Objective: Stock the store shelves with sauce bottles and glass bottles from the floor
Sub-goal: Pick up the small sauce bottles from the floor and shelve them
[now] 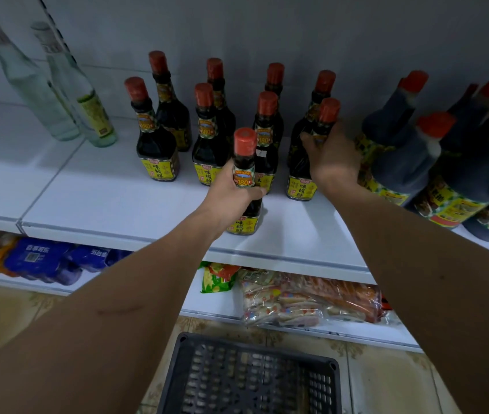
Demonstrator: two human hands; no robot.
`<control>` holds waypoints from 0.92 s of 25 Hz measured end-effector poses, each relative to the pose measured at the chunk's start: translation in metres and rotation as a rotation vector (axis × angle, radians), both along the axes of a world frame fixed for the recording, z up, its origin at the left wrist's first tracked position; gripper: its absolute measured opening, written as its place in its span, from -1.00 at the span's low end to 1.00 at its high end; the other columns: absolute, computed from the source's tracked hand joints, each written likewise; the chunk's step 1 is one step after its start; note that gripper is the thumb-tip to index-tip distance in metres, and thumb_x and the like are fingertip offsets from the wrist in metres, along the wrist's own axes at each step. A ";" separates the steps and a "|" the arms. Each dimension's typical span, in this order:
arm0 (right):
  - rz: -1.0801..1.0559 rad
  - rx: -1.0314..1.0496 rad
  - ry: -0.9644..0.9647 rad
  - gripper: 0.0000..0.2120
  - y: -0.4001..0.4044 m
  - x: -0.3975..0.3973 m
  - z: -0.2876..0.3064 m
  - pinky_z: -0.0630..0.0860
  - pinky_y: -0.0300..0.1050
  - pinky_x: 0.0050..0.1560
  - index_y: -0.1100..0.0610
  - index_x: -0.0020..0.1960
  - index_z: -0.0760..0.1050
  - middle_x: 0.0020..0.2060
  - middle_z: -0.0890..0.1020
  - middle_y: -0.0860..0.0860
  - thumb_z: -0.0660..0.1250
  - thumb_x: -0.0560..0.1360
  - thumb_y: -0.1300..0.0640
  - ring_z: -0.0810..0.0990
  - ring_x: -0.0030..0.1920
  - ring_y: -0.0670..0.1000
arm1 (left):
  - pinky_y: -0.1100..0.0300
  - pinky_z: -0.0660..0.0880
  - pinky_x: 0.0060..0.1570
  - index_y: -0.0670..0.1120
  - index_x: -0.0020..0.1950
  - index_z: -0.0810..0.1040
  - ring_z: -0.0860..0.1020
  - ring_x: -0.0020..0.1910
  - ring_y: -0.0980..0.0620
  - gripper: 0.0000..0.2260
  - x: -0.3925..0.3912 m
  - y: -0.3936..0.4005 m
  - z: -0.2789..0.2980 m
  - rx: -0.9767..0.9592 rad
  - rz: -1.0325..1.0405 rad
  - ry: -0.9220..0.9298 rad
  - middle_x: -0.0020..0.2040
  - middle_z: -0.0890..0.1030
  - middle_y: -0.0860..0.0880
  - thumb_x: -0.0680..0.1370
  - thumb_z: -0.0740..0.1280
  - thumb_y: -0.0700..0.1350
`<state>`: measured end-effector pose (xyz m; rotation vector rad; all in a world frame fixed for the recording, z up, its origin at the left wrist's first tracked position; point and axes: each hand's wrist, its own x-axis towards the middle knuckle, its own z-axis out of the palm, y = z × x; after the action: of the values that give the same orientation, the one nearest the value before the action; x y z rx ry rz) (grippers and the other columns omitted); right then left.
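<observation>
On shelf (118,201): left hand (231,195) grips sauce bottle (244,162); right hand (331,158) grips another bottle (325,121).

Glossy sauce bottles (156,138), smooth matt shelf (112,192).

White upper shelf (112,201) carries two clear glass bottles (67,94) at its left back, small red-capped soy sauce bottles (156,138) in rows mid-shelf, one sauce bottle (244,186) near the front edge, big dark jugs (434,162) at the right end. Lower shelf (213,300) holds blue packs (40,258) and snack bags (306,300). A black crate (252,377) sits on the tiled floor (392,380).
</observation>
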<state>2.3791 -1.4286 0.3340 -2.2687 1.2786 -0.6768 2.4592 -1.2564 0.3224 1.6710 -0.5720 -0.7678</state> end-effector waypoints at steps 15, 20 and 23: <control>0.263 0.393 -0.176 -0.26 0.142 -0.019 -0.060 0.55 0.15 0.05 -0.05 0.56 -0.01 0.36 0.44 0.04 0.26 0.51 0.26 0.55 0.19 0.17 | 0.10 0.56 0.06 -0.06 0.28 0.44 0.61 0.06 -0.05 -0.61 0.004 -0.005 -0.009 0.048 -0.024 0.033 0.09 0.63 -0.10 0.50 0.41 -0.25; 0.305 0.353 -0.051 -0.44 0.134 -0.010 -0.063 0.53 0.11 0.01 0.04 0.45 0.24 0.13 0.48 0.07 0.37 0.52 0.09 0.56 0.08 0.17 | 0.03 0.55 0.11 -0.07 0.25 0.41 0.59 0.04 -0.07 -0.61 0.008 0.007 -0.006 0.059 -0.046 -0.026 0.04 0.60 -0.11 0.46 0.41 -0.25; 0.394 0.417 -0.061 -0.54 0.147 0.008 -0.061 0.52 0.01 -0.09 0.02 0.34 0.25 0.14 0.49 0.05 0.35 0.52 0.19 0.57 0.04 0.13 | 0.11 0.52 0.02 -0.07 0.27 0.35 0.56 -0.01 -0.04 -0.60 0.027 0.032 -0.006 0.096 -0.061 -0.057 0.00 0.56 -0.09 0.49 0.40 -0.22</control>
<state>2.3868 -1.2818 0.2731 -2.0429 0.8133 -0.3000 2.4858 -1.2244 0.3159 1.7752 -0.6372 -0.8051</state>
